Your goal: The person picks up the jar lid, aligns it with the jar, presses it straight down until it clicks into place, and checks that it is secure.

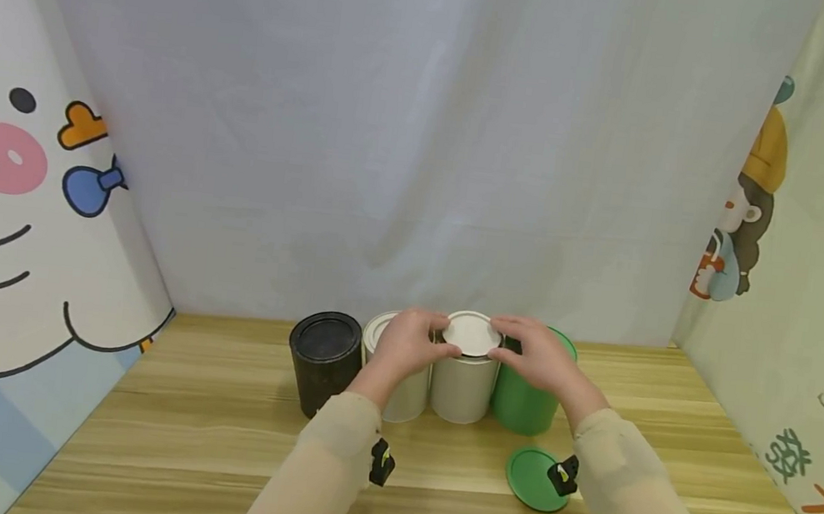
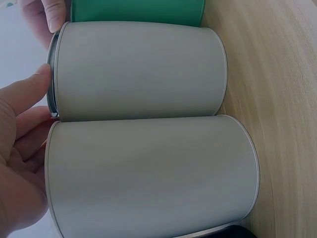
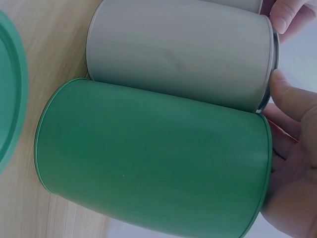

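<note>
In the head view, a white lid sits at the top of a white can. Its left edge is held between the thumb and fingers of my left hand. From the opposite side my right hand holds the same lid. A dark rim shows under the lid in both wrist views. My left hand partly covers the neighbouring white can, while my right hand hides much of the top of the green can.
A black can with a black top ends the row at the left. Flat on the wooden table, a round green lid lies in front of the green can. A pale curtain hangs behind, with printed panels on both sides.
</note>
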`<state>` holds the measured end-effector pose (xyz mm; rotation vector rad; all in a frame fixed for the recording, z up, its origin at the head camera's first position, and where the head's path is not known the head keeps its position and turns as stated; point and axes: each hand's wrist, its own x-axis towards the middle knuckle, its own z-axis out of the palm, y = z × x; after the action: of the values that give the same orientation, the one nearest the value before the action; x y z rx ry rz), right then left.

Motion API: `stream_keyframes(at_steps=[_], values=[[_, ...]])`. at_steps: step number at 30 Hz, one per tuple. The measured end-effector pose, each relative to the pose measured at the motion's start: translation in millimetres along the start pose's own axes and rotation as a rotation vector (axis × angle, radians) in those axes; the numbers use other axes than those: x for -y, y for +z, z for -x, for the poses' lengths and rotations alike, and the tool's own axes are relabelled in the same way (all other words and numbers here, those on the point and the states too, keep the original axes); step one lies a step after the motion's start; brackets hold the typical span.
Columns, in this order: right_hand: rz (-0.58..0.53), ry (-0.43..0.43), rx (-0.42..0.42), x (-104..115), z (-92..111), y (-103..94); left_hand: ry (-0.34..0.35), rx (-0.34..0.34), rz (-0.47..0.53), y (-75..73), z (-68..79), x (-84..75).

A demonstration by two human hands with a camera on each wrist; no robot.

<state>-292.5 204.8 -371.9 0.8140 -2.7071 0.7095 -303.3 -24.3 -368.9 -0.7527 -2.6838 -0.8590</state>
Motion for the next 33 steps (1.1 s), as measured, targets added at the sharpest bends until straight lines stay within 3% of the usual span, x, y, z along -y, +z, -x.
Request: stream_keyframes(at_steps=[8, 24, 33], values=[[0.011, 0.000, 0.011, 1.5, -1.3, 0.1, 0.019, 0.001, 0.000, 0.7, -1.5, 2.5], [0.014, 0.003, 0.043, 0.0, -1.7, -0.1, -0.037, 0.028, 0.021, 1.1, -1.1, 1.7], [0.033, 0.001, 0.057, -0.8, -1.1, -0.9, -0.109, 0.057, 0.040, 0.7, 0.3, -0.7]])
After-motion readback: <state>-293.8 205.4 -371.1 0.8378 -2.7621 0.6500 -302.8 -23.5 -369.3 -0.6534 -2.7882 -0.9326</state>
